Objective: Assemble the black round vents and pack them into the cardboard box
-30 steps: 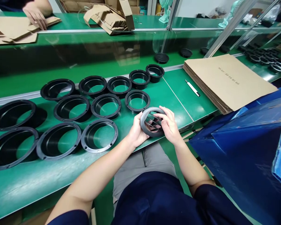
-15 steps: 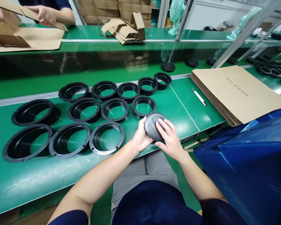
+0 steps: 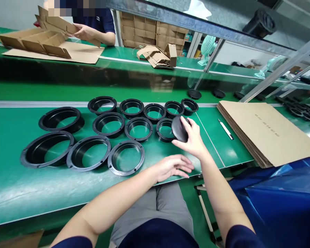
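Observation:
A dark round disc-shaped part is tilted in the grip of my right hand, just above the bench and beside the nearest black ring. My left hand hovers low over the bench's front edge, its fingers apart and holding nothing. Several black flanged rings stand in rows on the green bench to the left, among them a large one at the front. Parts of the disc are covered by my right fingers.
A stack of flat cardboard and a white cutter lie at right. Blue plastic bulges beside the bench. Black discs rest on the belt behind. Across it, a person's hand holds cardboard.
My right hand has lifted the disc up and tilted it. My left hand has let go of it and dropped nearer the bench edge. The camera view has tipped upward.

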The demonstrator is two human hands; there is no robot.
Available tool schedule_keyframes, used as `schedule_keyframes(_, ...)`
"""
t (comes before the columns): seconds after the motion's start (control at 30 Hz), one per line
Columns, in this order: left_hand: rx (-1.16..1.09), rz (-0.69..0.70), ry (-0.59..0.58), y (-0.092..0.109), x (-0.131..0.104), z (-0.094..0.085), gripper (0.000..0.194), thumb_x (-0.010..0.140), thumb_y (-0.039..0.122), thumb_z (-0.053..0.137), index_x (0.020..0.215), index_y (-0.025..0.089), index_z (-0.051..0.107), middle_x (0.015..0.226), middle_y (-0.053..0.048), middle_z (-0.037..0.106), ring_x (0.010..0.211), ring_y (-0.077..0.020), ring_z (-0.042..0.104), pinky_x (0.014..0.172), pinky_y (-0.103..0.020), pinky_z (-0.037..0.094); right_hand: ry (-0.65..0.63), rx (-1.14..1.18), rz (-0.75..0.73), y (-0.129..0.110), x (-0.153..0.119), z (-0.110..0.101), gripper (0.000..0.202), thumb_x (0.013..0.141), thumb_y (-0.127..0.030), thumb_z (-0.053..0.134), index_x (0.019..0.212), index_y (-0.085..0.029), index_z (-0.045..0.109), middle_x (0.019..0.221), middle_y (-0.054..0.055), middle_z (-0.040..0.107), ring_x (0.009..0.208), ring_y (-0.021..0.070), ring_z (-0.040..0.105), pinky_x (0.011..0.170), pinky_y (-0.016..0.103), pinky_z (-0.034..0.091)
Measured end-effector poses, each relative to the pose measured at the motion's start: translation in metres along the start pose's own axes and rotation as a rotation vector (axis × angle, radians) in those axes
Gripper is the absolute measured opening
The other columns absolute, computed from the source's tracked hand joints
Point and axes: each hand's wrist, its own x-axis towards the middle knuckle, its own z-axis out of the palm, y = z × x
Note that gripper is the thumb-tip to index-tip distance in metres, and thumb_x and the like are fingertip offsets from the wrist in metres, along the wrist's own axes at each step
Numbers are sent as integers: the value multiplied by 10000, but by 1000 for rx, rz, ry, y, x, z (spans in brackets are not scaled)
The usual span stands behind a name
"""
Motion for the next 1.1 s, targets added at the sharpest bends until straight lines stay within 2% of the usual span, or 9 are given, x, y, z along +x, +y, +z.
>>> schedule_keyframes(0.17, 166, -114, -121, -6, -4, 0, 443, 605, 299, 957, 973, 167, 749, 1119, -103, 710, 1048, -214, 665, 853, -344, 558, -190, -156, -26, -20, 44, 25, 1139, 734, -734, 821, 1629, -174, 392, 1626, 253, 271, 1479, 466, 283, 1194, 630, 346)
schedule_keyframes(0.33, 145, -76, -121, -7, -3, -1, 465, 592, 323, 966, 980, 182, 753, 1114, -89, 694, 1019, -197, 656, 804, -316, 558, -230, -243, -12, -17, 30, 37, 1125, 792, -747, 775, 1652, -164, 344, 1645, 281, 252, 1486, 489, 298, 1180, 638, 354)
schedule_keyframes(0.47, 157, -84, -138, -10, -3, 2, 436, 614, 341, 947, 977, 190, 759, 1132, -87, 688, 1014, -191, 655, 787, -305, 562, -274, -262, -79, -12, 19, 16, 1027, 905, -767, 618, 1663, -147, 309, 1692, 264, 182, 1542, 507, 203, 1197, 694, 293)
schedule_keyframes(0.63, 192, -94, -143, -10, -5, 4, 386, 634, 317, 923, 961, 187, 764, 1095, -79, 699, 990, -182, 663, 767, -289, 569, 19, -187, -112, -36, 36, -8, 772, 1092, -611, 238, 1701, -151, 125, 1745, 153, 97, 1617, 338, 86, 1293, 599, 156)
schedule_keyframes(0.77, 197, -77, -126, -7, -5, 5, 323, 620, 259, 890, 903, 177, 758, 1049, -79, 719, 943, -179, 679, 730, -276, 567, -257, -225, -50, -43, 46, 18, 791, 1093, -572, 278, 1658, -20, 237, 1716, 230, 159, 1609, 337, 145, 1304, 559, 162)
schedule_keyframes(0.83, 228, -41, -57, -7, -4, 6, 280, 603, 231, 854, 853, 160, 747, 962, -80, 728, 853, -171, 683, 686, -269, 560, -326, -201, -67, -32, 45, 30, 768, 1094, -568, 276, 1651, -39, 280, 1713, 212, 187, 1608, 319, 159, 1305, 565, 156)
schedule_keyframes(0.93, 293, 98, 164, -8, 0, 5, 168, 597, 197, 762, 736, 143, 686, 775, -69, 703, 641, -143, 636, 570, -248, 502, -70, -83, 28, 0, 37, 32, 759, 1083, -601, 264, 1635, -86, 343, 1679, 201, 305, 1588, 305, 233, 1297, 593, 174)
schedule_keyframes(1.0, 310, 213, 322, -9, 3, 2, 123, 630, 198, 693, 733, 158, 638, 713, -33, 667, 546, -103, 565, 525, -220, 438, 99, 39, 175, 23, 29, 31, 818, 1023, -708, 369, 1540, -86, 496, 1609, 242, 407, 1548, 337, 309, 1269, 606, 258)
schedule_keyframes(1.1, 338, 334, 482, -12, 9, -5, 123, 686, 219, 620, 801, 178, 631, 724, 5, 628, 531, -78, 519, 527, -200, 397, 75, 321, 277, 42, 12, 36, 788, 900, -789, 568, 1334, -141, 682, 1487, 233, 553, 1484, 374, 418, 1215, 611, 374)
